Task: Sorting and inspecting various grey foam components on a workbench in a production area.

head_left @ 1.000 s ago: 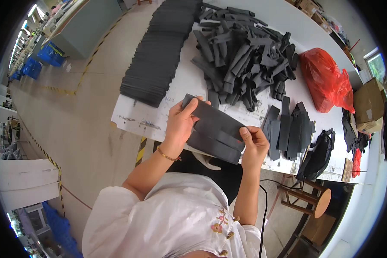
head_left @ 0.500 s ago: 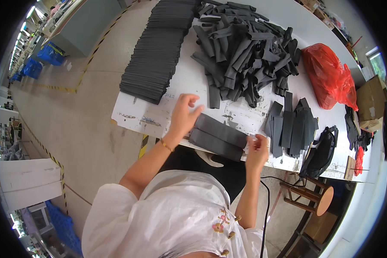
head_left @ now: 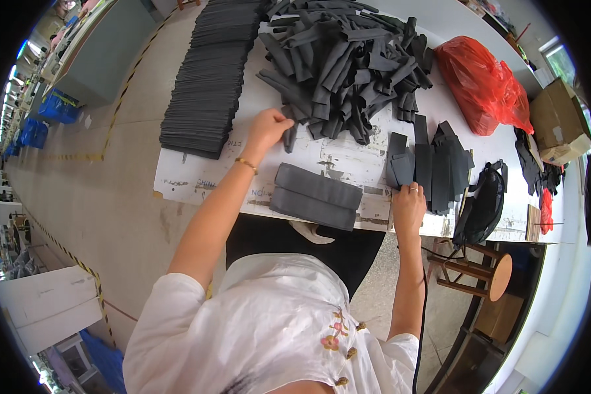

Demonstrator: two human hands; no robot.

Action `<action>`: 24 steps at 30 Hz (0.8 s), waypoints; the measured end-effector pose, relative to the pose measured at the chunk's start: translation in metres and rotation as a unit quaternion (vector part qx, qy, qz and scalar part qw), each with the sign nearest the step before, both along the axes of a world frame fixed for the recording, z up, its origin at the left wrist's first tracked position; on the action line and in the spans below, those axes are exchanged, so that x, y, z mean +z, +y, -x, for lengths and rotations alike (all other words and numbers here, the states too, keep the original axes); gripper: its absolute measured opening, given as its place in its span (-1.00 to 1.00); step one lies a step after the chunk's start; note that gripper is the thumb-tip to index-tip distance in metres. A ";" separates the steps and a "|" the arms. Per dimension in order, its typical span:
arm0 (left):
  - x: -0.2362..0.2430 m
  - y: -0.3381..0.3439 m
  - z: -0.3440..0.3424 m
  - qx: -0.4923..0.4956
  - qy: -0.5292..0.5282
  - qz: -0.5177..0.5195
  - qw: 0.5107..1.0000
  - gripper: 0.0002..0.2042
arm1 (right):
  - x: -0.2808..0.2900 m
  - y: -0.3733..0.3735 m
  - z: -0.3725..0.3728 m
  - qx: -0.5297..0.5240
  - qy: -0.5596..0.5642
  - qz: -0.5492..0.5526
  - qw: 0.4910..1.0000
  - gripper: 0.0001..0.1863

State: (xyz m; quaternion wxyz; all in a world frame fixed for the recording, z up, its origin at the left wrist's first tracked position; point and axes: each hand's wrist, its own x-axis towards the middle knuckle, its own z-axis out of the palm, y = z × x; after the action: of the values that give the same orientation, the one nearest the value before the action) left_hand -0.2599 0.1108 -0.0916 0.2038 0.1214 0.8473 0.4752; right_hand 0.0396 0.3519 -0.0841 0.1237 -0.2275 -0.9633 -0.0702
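Observation:
A folded dark grey fabric piece [head_left: 315,195] lies flat at the table's front, between my hands. Behind it, my left hand [head_left: 274,128] pinches a narrow dark strip [head_left: 290,138] at the lower left edge of the loose strip pile [head_left: 354,72]. My right hand [head_left: 410,203] is closed at the lower end of the flat grey rectangles [head_left: 400,164] to the right, its fingertips on them. A long stack of neatly layered dark pieces [head_left: 197,85] stands to the left of the pile.
The white table [head_left: 190,180] has a red plastic bag [head_left: 473,92], a black bag [head_left: 479,207] and a cardboard box [head_left: 558,121] on its right. A wooden stool [head_left: 499,276] stands below at right. Blue crates [head_left: 59,105] sit across the aisle at left.
Both hands have left the folded piece, which now rests on the table. My left hand moved forward to the loose pile, my right hand to the flat pieces at right.

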 end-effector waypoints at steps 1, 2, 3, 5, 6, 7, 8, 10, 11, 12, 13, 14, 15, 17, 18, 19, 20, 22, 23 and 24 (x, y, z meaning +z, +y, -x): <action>-0.006 -0.008 0.003 0.003 0.002 0.001 1.000 -0.77 | 0.003 -0.001 0.002 0.013 -0.006 0.003 1.000 -0.97; -0.013 -0.015 0.004 0.040 -0.087 -0.092 0.991 -0.74 | 0.004 -0.001 0.003 0.016 -0.004 0.004 1.000 -0.97; -0.018 -0.020 0.003 0.075 -0.175 -0.182 0.965 -0.69 | 0.004 0.000 0.000 0.018 0.016 0.011 1.000 -0.97; 0.000 -0.020 -0.013 0.062 -0.251 -0.269 0.928 -0.67 | 0.003 0.006 -0.009 0.014 0.033 0.019 0.999 -0.96; 0.006 -0.024 -0.016 0.110 -0.356 -0.322 0.870 -0.71 | 0.007 0.006 -0.007 0.004 0.062 0.016 0.998 -0.97; 0.009 -0.027 -0.018 0.154 -0.453 -0.371 0.796 -0.75 | 0.011 0.004 -0.004 -0.006 0.092 0.012 0.996 -0.96; 0.009 -0.031 -0.021 0.158 -0.448 -0.374 0.796 -0.75 | 0.018 0.004 -0.005 -0.003 0.141 0.039 0.989 -0.89; 0.014 -0.035 -0.026 0.150 -0.578 -0.501 0.627 -0.79 | 0.031 0.002 -0.001 -0.009 0.245 0.125 0.962 -0.85; 0.017 -0.034 -0.030 0.150 -0.572 -0.505 0.629 -0.79 | 0.037 -0.001 0.000 -0.003 0.296 0.179 0.938 -0.85; 0.035 -0.025 -0.040 0.098 -0.573 -0.532 0.615 -0.77 | 0.047 -0.005 -0.003 -0.010 0.299 0.278 0.913 -0.83; 0.052 -0.020 -0.050 0.047 -0.570 -0.558 0.601 -0.75 | 0.066 -0.018 -0.002 -0.100 0.248 0.339 0.902 -0.80; 0.067 -0.013 -0.059 0.044 -0.566 -0.561 0.603 -0.75 | 0.072 -0.026 -0.001 -0.032 0.250 0.328 0.910 -0.79; 0.080 -0.007 -0.068 0.033 -0.546 -0.575 0.608 -0.76 | 0.077 -0.034 0.001 0.035 0.250 0.315 0.915 -0.77; 0.086 0.002 -0.078 0.018 -0.522 -0.591 0.615 -0.72 | 0.084 -0.054 0.005 0.044 0.233 0.363 0.901 -0.78; 0.084 0.005 -0.082 -0.010 -0.491 -0.588 0.642 -0.73 | 0.087 -0.065 0.010 0.020 0.263 0.396 0.880 -0.78; 0.081 0.008 -0.086 -0.039 -0.460 -0.584 0.668 -0.74 | 0.089 -0.072 0.014 -0.005 0.291 0.428 0.856 -0.76; 0.078 0.011 -0.089 -0.013 -0.447 -0.555 0.702 -0.81 | 0.086 -0.070 0.013 -0.008 0.280 0.450 0.848 -0.70; 0.093 0.012 -0.099 -0.029 -0.428 -0.551 0.716 -0.85 | 0.087 -0.064 0.011 -0.001 0.295 0.466 0.834 -0.73; 0.104 0.014 -0.104 -0.042 -0.408 -0.546 0.730 -0.88 | 0.087 -0.061 0.010 0.006 0.308 0.484 0.819 -0.76; 0.114 0.015 -0.109 -0.041 -0.392 -0.554 0.733 -0.91 | 0.086 -0.056 0.007 0.003 0.309 0.481 0.821 -0.76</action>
State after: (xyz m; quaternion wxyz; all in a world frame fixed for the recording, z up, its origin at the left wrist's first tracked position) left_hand -0.1513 0.1262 0.0229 0.4338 0.0509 0.2729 0.8572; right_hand 0.0322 0.2955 0.0017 0.2902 -0.2646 -0.7867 0.4763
